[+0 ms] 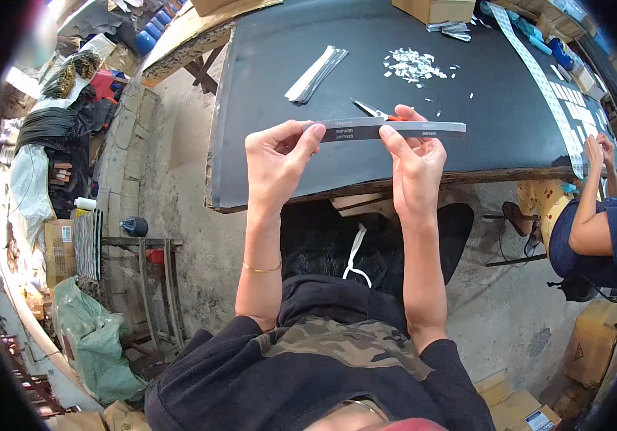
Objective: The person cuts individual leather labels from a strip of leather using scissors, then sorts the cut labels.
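A narrow black and grey label strip [351,129] with printed words is stretched level above the near edge of the black table [272,144]. My left hand [283,154] pinches its left part between thumb and fingers. Near the strip's middle, my right hand [412,154] grips it the same way, and the right end sticks out past the fingers. Scissors [369,109] with orange handles lie on the table just behind the strip, partly hidden by it and my right hand. Beyond them are a bundle of strips [317,75] and a pile of small cut pieces [412,66].
A person [592,215] sits at the table's right side, hands near white labels [574,108]. A long white printed strip [538,72] runs along that side. Cardboard boxes [434,8] stand at the back. On the left are a wooden stand [143,244] and a green bag [96,345].
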A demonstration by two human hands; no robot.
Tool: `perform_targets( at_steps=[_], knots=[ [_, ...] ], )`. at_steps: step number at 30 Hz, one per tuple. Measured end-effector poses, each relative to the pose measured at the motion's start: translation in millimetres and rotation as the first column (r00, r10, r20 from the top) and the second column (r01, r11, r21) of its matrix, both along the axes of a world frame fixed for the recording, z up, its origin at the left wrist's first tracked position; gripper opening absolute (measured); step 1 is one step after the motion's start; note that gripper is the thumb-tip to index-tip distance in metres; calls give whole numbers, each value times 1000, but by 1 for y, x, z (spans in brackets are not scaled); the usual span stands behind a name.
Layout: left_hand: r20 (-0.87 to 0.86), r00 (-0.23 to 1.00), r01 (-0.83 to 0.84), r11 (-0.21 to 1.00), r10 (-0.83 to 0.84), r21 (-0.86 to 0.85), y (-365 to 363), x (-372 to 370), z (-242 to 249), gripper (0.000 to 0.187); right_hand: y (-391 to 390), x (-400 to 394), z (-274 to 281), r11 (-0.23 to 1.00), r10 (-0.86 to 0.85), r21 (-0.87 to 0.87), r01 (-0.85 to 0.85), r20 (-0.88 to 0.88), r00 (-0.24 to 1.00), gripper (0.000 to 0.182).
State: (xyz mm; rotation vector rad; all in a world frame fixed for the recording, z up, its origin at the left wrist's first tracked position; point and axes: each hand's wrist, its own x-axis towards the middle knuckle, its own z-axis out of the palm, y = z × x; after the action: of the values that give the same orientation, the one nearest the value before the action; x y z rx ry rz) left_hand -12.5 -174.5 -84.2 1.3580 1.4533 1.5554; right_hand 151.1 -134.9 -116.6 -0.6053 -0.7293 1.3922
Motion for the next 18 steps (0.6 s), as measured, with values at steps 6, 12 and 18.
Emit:
perform_targets(
  at_steps=[6, 12, 18],
  knots=[
    [8, 1000, -7, 1000, 7, 14, 0, 2, 0, 13, -2, 4, 3, 998, 59, 15, -60, 89, 994, 25],
    [8, 1000, -15, 1000, 15, -1, -3, 1, 1, 14, -1, -1, 4, 997, 16, 75, -32, 203, 979, 17],
    [16, 1000, -2, 1000, 2, -22, -5, -1, 0, 14, 0, -1, 0, 998, 27, 55, -40, 221, 975, 15]
  ],
)
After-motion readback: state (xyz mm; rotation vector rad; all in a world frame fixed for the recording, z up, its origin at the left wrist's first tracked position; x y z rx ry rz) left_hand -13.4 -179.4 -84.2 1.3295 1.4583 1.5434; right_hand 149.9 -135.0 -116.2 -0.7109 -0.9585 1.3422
